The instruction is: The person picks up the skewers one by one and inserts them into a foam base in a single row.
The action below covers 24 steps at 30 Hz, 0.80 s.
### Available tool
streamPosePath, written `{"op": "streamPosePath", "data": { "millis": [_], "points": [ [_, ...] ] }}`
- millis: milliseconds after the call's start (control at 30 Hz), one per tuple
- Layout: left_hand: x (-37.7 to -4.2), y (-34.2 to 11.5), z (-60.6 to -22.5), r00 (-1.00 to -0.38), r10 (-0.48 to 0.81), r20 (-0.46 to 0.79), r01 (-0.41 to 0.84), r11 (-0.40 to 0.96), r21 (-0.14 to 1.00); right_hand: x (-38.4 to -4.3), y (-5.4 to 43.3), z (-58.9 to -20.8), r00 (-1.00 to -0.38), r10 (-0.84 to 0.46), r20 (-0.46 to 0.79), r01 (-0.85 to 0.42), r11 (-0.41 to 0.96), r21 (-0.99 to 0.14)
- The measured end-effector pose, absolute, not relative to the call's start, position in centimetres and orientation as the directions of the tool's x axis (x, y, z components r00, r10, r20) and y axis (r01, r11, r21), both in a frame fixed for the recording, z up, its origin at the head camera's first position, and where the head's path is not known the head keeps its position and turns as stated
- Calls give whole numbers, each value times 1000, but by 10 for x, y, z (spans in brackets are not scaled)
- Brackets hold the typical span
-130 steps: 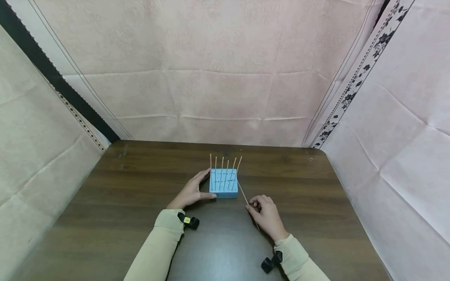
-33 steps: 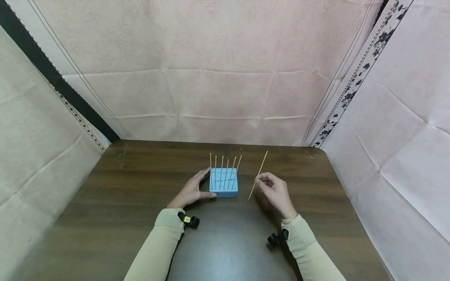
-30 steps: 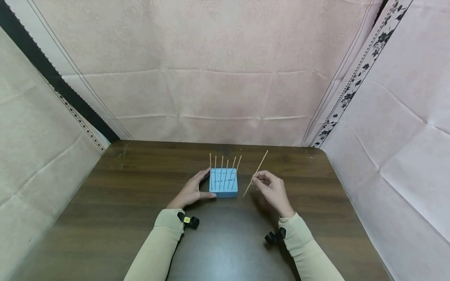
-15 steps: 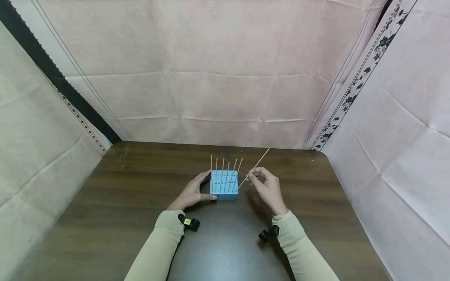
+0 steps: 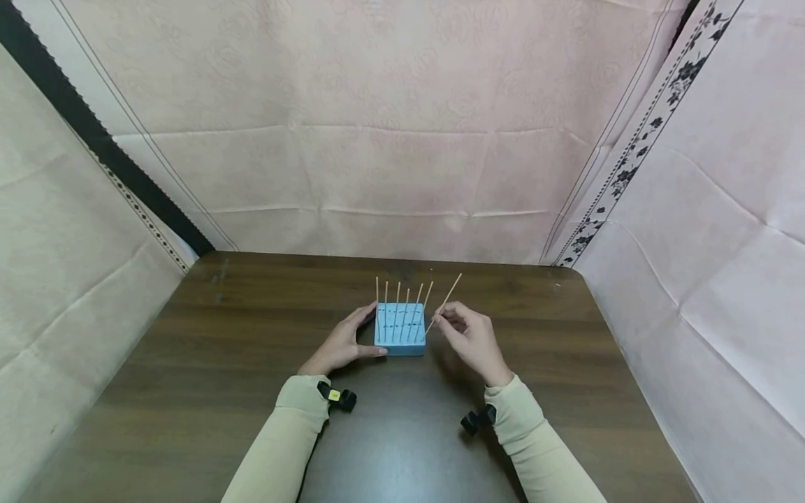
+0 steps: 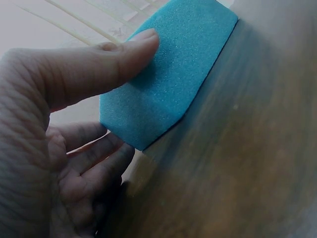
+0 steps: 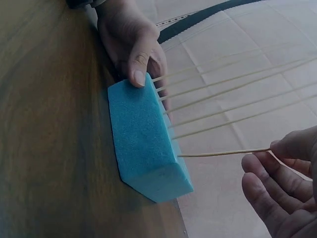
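A light blue foam block (image 5: pixel 404 349) sits on the table with several thin wooden sticks (image 7: pixel 213 95) standing in a row along its front top edge, some leaning. My left hand (image 5: pixel 342 342) grips the block's left end, thumb (image 6: pixel 133 54) on the front face and fingers round the back. Between thumb and fingertips, my right hand (image 5: pixel 472 342) pinches another wooden stick (image 5: pixel 450 291), tilted up to the right. In the right wrist view this stick's lower end meets the block's top near the front right corner, in line with the row.
The brown wooden table (image 5: pixel 251 335) runs back to a hanging pale cloth (image 5: pixel 390 188), with more cloth at both sides. A small black camera is strapped to each wrist, the left one (image 5: pixel 344 399) and the right one (image 5: pixel 481 420).
My right hand has risen from lower on the table, turned its stick upward, and moved left until the stick's lower end reached the block's corner. My left hand keeps its grip in place.
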<state>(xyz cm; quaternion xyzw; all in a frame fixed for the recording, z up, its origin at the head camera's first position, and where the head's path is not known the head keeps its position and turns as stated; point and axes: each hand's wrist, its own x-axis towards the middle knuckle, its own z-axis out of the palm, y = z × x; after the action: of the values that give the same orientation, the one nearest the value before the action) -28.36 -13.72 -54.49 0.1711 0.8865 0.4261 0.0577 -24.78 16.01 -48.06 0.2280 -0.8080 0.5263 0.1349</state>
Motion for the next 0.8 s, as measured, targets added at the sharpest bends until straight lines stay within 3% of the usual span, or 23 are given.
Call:
{"op": "streamPosePath", "data": {
  "millis": [400,800],
  "points": [
    [-284,-139,-547,-935,352,42,251,575,779,-246,153,-482,-813,-279,510,-581,424,-695],
    [-284,-138,-547,-934,355,46,257,575,777,-245,151,-485,-802,-289,522,-596,442,-671]
  ]
}}
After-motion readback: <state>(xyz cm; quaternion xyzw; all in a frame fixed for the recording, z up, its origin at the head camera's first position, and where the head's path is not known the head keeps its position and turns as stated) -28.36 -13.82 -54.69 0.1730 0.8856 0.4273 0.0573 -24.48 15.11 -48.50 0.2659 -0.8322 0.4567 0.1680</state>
